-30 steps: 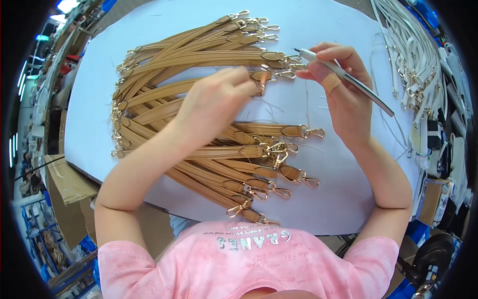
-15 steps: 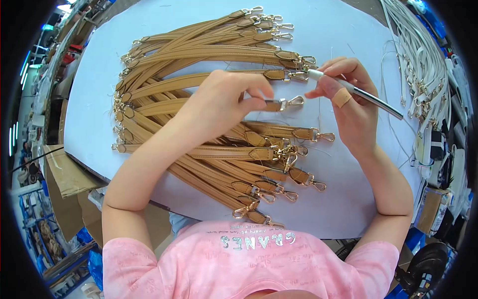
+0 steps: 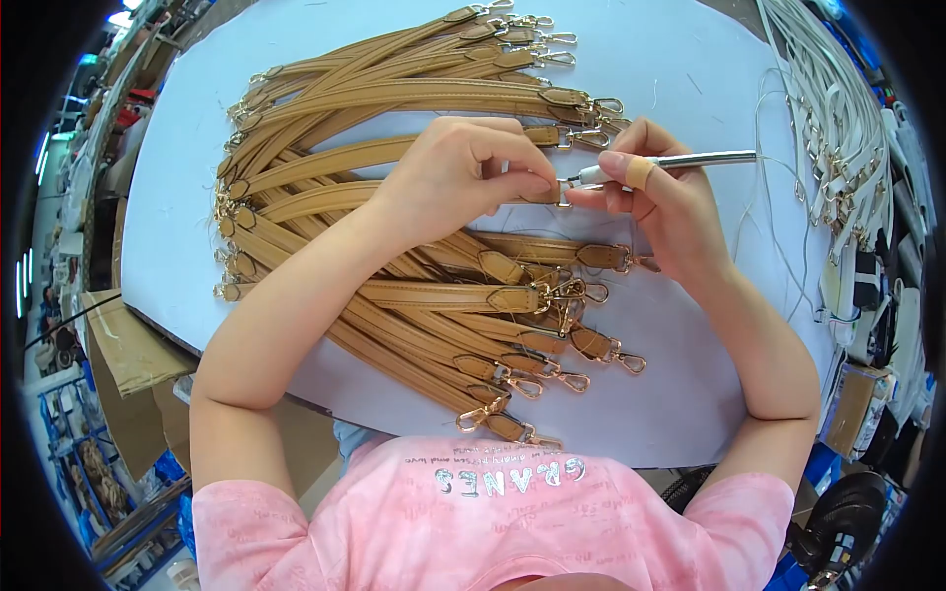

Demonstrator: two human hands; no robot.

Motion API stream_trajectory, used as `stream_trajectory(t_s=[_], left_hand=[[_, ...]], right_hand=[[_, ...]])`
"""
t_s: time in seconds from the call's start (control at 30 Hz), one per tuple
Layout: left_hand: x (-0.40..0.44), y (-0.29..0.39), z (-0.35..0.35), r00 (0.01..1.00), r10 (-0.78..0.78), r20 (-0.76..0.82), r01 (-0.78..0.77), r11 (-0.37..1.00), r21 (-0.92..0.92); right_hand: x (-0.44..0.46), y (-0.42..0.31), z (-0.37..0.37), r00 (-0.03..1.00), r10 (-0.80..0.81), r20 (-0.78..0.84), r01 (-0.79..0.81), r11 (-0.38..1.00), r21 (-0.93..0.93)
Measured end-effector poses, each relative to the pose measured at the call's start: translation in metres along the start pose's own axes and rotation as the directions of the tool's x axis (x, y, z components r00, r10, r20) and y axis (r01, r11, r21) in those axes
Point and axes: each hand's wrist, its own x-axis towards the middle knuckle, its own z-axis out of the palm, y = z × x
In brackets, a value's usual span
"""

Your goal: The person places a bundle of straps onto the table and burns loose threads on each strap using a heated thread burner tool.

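Note:
My left hand [image 3: 473, 177] pinches the end of a tan leather bag strap [image 3: 543, 195] between thumb and fingertips. The strap's metal clasp is mostly hidden by my fingers. In my right hand [image 3: 665, 192] is a white and silver pen-like tool [image 3: 711, 158], its thin tip right at the strap end. I cannot tell whether the tip touches it. A plaster [image 3: 640, 173] wraps a digit of my right hand. Under and around my left arm lies a pile of similar tan straps [image 3: 414, 295] with gold-coloured swivel clasps [image 3: 569, 381].
A white tabletop [image 3: 680, 394] carries the straps and some loose thread ends. White straps with clasps [image 3: 833, 148] hang at the right edge. An open cardboard box [image 3: 133, 345] stands at the left, and a small carton [image 3: 855, 409] at the right.
My right hand has moved left, bringing the tool's tip to the strap end, and the tool now lies nearly level. My left hand has shifted slightly right, over the clasp.

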Motion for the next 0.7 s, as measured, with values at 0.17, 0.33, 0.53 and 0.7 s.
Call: stream_trajectory(t_s=[0.17,0.33,0.53,0.7], left_hand=[[0.001,0.003,0.003,0.99,0.141,-0.031,-0.134,0.976,0.172],[0.0,-0.005,0.004,0.964,0.266,-0.001,-0.257,0.932,0.254],[0.003,-0.015,0.008,0.922,0.386,-0.025,-0.359,0.877,0.32],[-0.002,-0.003,0.003,0.971,0.238,0.021,-0.234,0.931,0.279]], right_hand=[[0.002,0.0,-0.004,1.0,-0.009,-0.004,0.009,0.996,0.093],[0.002,-0.002,-0.004,0.994,-0.077,-0.075,0.079,0.997,0.024],[0.002,0.0,-0.005,0.999,-0.023,-0.029,0.023,1.0,-0.011],[0.0,0.004,-0.002,0.999,-0.046,0.022,0.05,0.975,-0.216]])
